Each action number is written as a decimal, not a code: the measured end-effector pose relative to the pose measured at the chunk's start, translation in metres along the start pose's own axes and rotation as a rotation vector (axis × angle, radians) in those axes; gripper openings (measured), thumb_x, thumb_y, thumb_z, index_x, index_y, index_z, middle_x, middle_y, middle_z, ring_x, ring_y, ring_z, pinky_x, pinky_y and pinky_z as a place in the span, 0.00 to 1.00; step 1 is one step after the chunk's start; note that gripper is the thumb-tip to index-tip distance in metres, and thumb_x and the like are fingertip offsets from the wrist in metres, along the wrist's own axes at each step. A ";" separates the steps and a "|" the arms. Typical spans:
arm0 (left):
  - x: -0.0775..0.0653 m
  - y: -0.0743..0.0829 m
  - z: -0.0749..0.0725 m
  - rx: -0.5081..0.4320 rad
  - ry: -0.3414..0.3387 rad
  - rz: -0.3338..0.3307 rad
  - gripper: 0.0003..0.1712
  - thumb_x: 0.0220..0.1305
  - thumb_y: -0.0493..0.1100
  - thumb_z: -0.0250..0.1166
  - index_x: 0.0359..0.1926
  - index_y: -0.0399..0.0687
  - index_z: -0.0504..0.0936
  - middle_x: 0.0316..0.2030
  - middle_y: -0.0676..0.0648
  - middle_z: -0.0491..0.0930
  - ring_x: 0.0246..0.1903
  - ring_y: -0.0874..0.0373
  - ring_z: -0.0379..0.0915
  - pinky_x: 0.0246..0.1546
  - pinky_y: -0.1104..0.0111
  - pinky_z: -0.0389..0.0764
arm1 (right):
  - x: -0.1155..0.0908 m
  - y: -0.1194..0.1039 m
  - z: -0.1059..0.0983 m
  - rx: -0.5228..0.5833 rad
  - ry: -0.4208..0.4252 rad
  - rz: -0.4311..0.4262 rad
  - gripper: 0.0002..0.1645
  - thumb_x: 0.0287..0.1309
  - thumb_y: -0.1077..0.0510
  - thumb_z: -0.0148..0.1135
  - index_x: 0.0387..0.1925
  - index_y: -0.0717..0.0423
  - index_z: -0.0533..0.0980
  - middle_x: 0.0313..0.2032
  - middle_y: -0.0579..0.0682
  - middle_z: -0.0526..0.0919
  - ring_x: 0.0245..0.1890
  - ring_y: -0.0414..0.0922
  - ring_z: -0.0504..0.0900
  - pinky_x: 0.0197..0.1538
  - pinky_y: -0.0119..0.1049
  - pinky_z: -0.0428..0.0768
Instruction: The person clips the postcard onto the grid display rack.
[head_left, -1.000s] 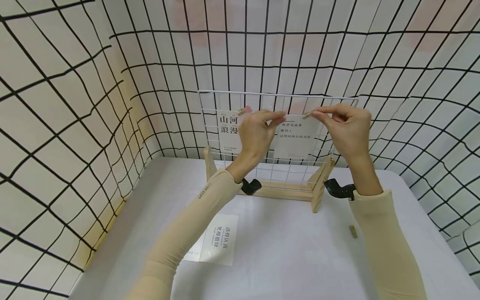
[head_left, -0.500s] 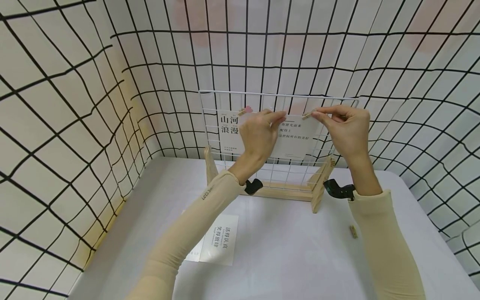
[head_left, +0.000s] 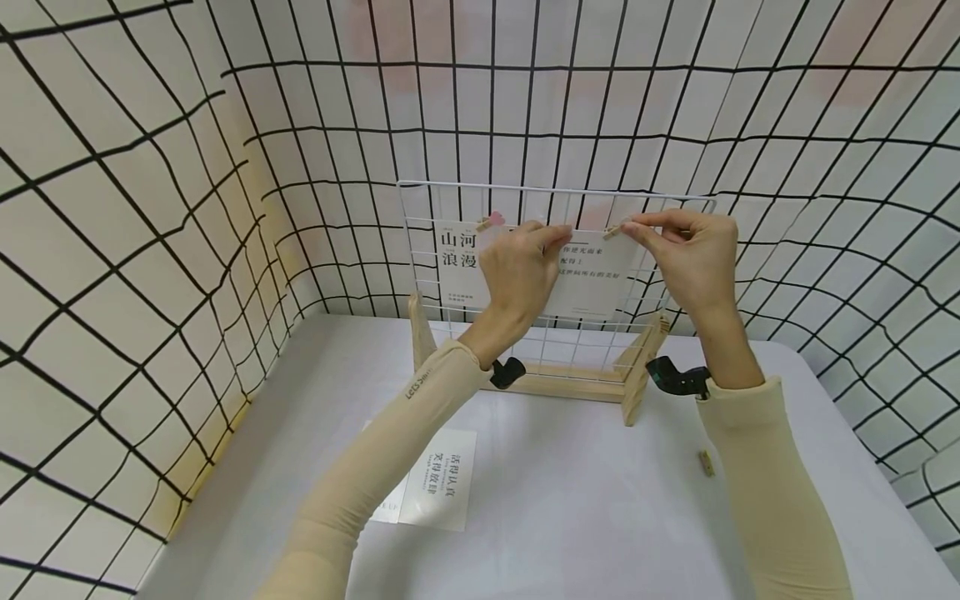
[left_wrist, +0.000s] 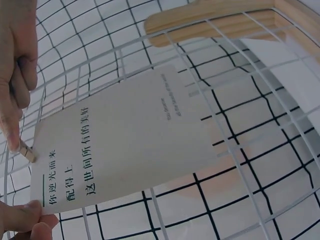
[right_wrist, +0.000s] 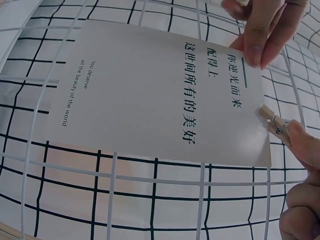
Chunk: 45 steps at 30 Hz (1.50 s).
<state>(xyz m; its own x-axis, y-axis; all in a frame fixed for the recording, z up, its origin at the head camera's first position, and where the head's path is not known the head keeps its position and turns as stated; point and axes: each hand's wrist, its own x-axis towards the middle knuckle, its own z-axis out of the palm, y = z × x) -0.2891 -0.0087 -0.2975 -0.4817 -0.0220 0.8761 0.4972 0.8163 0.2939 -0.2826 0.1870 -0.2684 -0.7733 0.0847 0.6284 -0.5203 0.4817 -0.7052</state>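
The left hand (head_left: 521,268) has edged slightly right over the card (head_left: 592,292), which lies against the wire rack (head_left: 577,390); its placing seems unsettled. Left fingers pinch a top corner; the right hand (head_left: 686,262) pinches a clip (right_wrist: 275,122) at the top edge. Writing: "你逆光而来 配得上 这世间所有的美好", "You deserve all the beauty of the world". The hung card (head_left: 459,281) says "山河浪漫".

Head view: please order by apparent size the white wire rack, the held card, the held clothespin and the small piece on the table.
1. White wire rack
2. Held card, partly behind the left hand
3. Held clothespin and small piece on the table: they look too alike to rank.
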 end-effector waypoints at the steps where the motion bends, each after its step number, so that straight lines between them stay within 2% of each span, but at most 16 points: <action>1: 0.000 0.000 0.000 0.005 0.003 0.004 0.04 0.62 0.47 0.75 0.36 0.56 0.94 0.28 0.54 0.90 0.17 0.62 0.77 0.18 0.79 0.54 | 0.000 0.000 0.000 0.000 -0.002 0.003 0.13 0.57 0.55 0.77 0.38 0.62 0.89 0.22 0.27 0.81 0.12 0.34 0.52 0.18 0.27 0.51; 4: -0.001 0.000 0.000 0.020 0.015 0.014 0.03 0.62 0.47 0.75 0.35 0.56 0.94 0.26 0.54 0.90 0.16 0.63 0.76 0.18 0.79 0.55 | 0.000 -0.002 0.000 -0.002 -0.008 0.007 0.14 0.57 0.55 0.77 0.38 0.63 0.89 0.20 0.29 0.79 0.13 0.34 0.52 0.18 0.27 0.51; 12: -0.001 -0.001 0.005 0.067 0.060 0.074 0.02 0.62 0.46 0.75 0.33 0.57 0.94 0.25 0.56 0.89 0.19 0.63 0.81 0.16 0.75 0.67 | 0.001 -0.003 -0.002 -0.028 -0.005 -0.008 0.13 0.58 0.55 0.77 0.39 0.62 0.89 0.19 0.30 0.77 0.14 0.34 0.53 0.19 0.27 0.52; 15: -0.001 -0.002 0.005 0.075 0.066 0.088 0.02 0.62 0.46 0.76 0.33 0.56 0.94 0.25 0.56 0.89 0.19 0.63 0.80 0.16 0.75 0.67 | 0.002 -0.002 -0.002 -0.030 -0.014 -0.011 0.13 0.58 0.55 0.77 0.39 0.62 0.89 0.18 0.32 0.76 0.14 0.35 0.53 0.19 0.27 0.52; 22: -0.001 -0.004 0.005 0.050 0.072 0.116 0.03 0.61 0.47 0.76 0.33 0.56 0.94 0.25 0.55 0.89 0.19 0.63 0.79 0.16 0.75 0.66 | 0.000 0.001 -0.003 -0.029 -0.025 -0.012 0.14 0.58 0.55 0.77 0.41 0.62 0.89 0.14 0.39 0.64 0.14 0.35 0.53 0.18 0.26 0.53; 30: -0.002 -0.010 -0.003 0.017 0.059 0.166 0.07 0.62 0.48 0.73 0.39 0.55 0.94 0.27 0.54 0.90 0.22 0.62 0.82 0.18 0.74 0.69 | -0.003 0.002 -0.004 -0.055 -0.026 -0.054 0.14 0.59 0.55 0.76 0.44 0.58 0.89 0.14 0.41 0.57 0.13 0.33 0.52 0.18 0.26 0.52; 34: -0.006 -0.018 -0.014 -0.054 0.033 0.184 0.09 0.61 0.46 0.75 0.41 0.51 0.93 0.29 0.52 0.91 0.21 0.61 0.81 0.18 0.75 0.69 | -0.008 0.002 -0.007 -0.063 -0.005 -0.078 0.14 0.59 0.56 0.76 0.46 0.55 0.89 0.14 0.41 0.56 0.13 0.33 0.52 0.19 0.26 0.52; 39: -0.015 -0.035 -0.031 -0.225 -0.019 0.142 0.11 0.57 0.42 0.77 0.42 0.47 0.93 0.28 0.49 0.91 0.19 0.59 0.78 0.19 0.76 0.62 | -0.019 0.002 -0.013 -0.065 0.016 -0.099 0.13 0.59 0.60 0.76 0.45 0.58 0.89 0.14 0.41 0.56 0.15 0.33 0.53 0.20 0.26 0.52; 42: -0.021 -0.043 -0.043 -0.304 -0.056 0.117 0.12 0.57 0.41 0.78 0.43 0.46 0.93 0.30 0.48 0.91 0.20 0.57 0.80 0.21 0.75 0.65 | -0.028 0.004 -0.016 -0.080 0.010 -0.102 0.13 0.58 0.62 0.76 0.45 0.58 0.89 0.15 0.41 0.56 0.15 0.33 0.53 0.20 0.27 0.51; 45: -0.031 -0.050 -0.054 -0.319 -0.089 0.074 0.11 0.58 0.42 0.78 0.43 0.47 0.93 0.33 0.49 0.92 0.21 0.58 0.80 0.22 0.74 0.69 | -0.040 0.008 -0.019 -0.090 -0.010 -0.105 0.13 0.58 0.64 0.76 0.46 0.58 0.89 0.15 0.41 0.56 0.16 0.33 0.52 0.20 0.28 0.50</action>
<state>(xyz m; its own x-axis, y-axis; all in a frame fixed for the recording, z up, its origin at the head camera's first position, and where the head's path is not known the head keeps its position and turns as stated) -0.2600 -0.0805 -0.3189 -0.4900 0.0929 0.8668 0.7274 0.5916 0.3478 -0.2493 0.2040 -0.2926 -0.7201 0.0216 0.6935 -0.5642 0.5635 -0.6034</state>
